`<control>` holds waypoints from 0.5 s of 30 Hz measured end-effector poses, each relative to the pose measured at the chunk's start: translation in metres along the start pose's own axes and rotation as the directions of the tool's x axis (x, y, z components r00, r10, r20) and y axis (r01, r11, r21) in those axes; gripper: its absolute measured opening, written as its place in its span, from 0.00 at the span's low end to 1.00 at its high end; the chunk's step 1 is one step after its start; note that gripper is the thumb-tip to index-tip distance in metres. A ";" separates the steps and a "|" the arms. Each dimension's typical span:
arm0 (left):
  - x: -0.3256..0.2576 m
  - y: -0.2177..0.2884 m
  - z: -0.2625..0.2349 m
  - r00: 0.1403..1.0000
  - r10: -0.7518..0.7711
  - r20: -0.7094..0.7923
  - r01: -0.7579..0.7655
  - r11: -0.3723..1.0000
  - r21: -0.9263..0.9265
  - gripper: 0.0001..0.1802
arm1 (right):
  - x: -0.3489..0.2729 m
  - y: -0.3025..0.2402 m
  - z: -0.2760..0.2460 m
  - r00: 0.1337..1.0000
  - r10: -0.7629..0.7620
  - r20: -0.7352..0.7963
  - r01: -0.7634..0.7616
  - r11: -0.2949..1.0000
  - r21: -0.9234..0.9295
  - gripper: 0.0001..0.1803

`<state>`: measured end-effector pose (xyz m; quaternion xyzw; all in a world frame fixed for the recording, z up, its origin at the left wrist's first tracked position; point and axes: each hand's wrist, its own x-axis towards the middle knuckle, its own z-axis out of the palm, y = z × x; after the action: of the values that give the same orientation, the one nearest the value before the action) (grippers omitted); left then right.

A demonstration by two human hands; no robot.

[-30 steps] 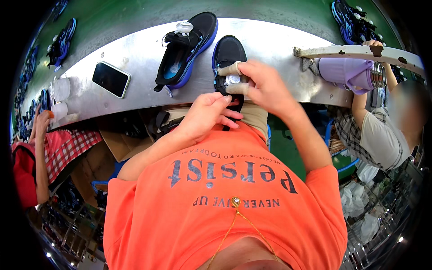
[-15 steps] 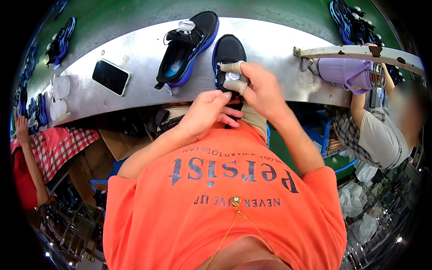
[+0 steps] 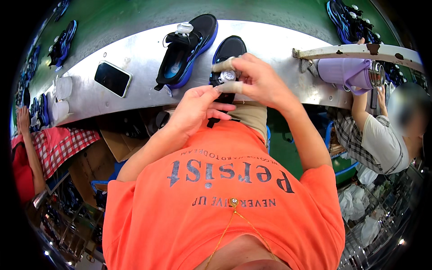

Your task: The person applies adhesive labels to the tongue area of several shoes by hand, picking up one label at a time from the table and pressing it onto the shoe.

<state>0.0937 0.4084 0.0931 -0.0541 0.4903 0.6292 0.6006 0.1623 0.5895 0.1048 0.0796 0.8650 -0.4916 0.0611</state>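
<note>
bare metal bench with a smooth, dull sheen and a curved far edge. nearest: soft knit orange t-shirt with dark lettering, crossed by a thin gold chain. just beyond: left hand, thumb and forefinger brought together close to the right thumb tip, remaining fingers loosely spread; cannot tell whether anything thin lies pinched there.

black low-top sneaker at the near bench edge, below both hands; long axis running away from the body, toe outward, heel end largely hidden. white dial, round and glossy like hard plastic, between thumb and forefinger of the right hand; those fingers apart, one on the toe side, one on the heel side. cannot tell whether pressed against the rim. right hand nearer the dial; left hand toward the heel. beige fabric finger covers on the right digits, matte and wrinkled.

farther left: companion sneaker, toe angled outward to the right, sole blue-violet. well left: flat, glossy black smartphone. well right: lilac bottle on its side. beyond the bench: smooth green surface.
</note>
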 end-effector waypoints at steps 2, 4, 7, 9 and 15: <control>0.002 -0.002 0.004 1.000 0.001 -0.029 -0.001 1.000 0.002 0.17 | 0.007 0.009 0.009 0.996 -0.066 -0.061 0.062 0.996 -0.068 0.15; 0.003 -0.002 0.006 0.998 -0.004 -0.061 0.005 1.000 0.012 0.17 | 0.012 0.012 0.012 0.996 -0.065 -0.053 0.059 0.993 -0.106 0.14; 0.006 -0.002 0.008 0.997 -0.009 -0.076 0.010 1.000 0.019 0.17 | 0.017 0.027 0.016 1.000 0.000 0.000 0.000 0.990 0.142 0.13; 0.007 -0.004 0.007 0.998 0.004 -0.065 -0.003 1.000 0.004 0.18 | 0.019 0.025 0.011 0.998 0.058 0.032 -0.061 0.993 0.098 0.14; 0.010 -0.018 0.003 1.000 0.019 -0.011 -0.021 0.991 -0.134 0.17 | 0.009 0.023 0.001 0.998 0.042 0.057 -0.055 0.965 0.255 0.17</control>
<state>0.1072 0.4143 0.0780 -0.0927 0.4503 0.6666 0.5868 0.1576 0.6007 0.0827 0.0955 0.7902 -0.5994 0.0843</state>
